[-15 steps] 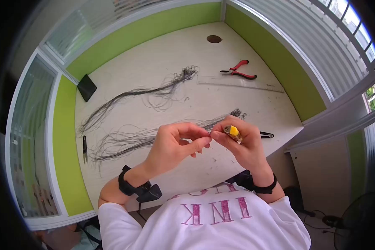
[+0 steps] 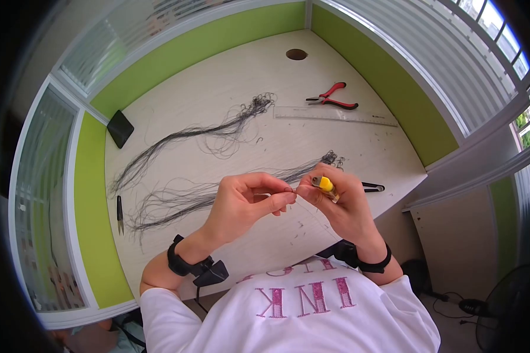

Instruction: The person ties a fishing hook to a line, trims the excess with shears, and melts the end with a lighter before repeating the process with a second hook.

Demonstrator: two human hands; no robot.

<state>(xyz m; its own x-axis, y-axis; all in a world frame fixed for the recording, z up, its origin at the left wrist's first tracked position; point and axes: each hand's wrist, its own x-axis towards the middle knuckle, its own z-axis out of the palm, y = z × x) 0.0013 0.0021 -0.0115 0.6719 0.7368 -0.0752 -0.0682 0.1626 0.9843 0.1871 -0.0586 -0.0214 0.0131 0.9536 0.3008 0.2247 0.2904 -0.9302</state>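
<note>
My left hand [image 2: 241,206] is closed, with thumb and forefinger pinching something tiny, perhaps a small hook, too fine to make out. Its fingertips meet those of my right hand [image 2: 344,197], which is closed round a small yellow tool with a metal end [image 2: 325,185]. A thin line [image 2: 315,215] trails from the right fingertips down over the table. Behind both hands lies a bundle of dark fine strands [image 2: 182,207], with small hook-like curls [image 2: 331,157] at its right end. Farther back is a similar bundle [image 2: 185,133], curled at its upper right end.
Red-handled pliers [image 2: 335,97] lie by a clear ruler [image 2: 335,115] at the back right. Small black-handled scissors [image 2: 119,213] are at the left edge, below a black flat object [image 2: 120,129]. Another black tool [image 2: 373,187] sits beyond my right hand. Green partitions [image 2: 388,82] surround the table.
My fingertips stay together and both hands have shifted only slightly. The yellow tool is a little farther left in view. The whole table has shifted slightly left with the camera.
</note>
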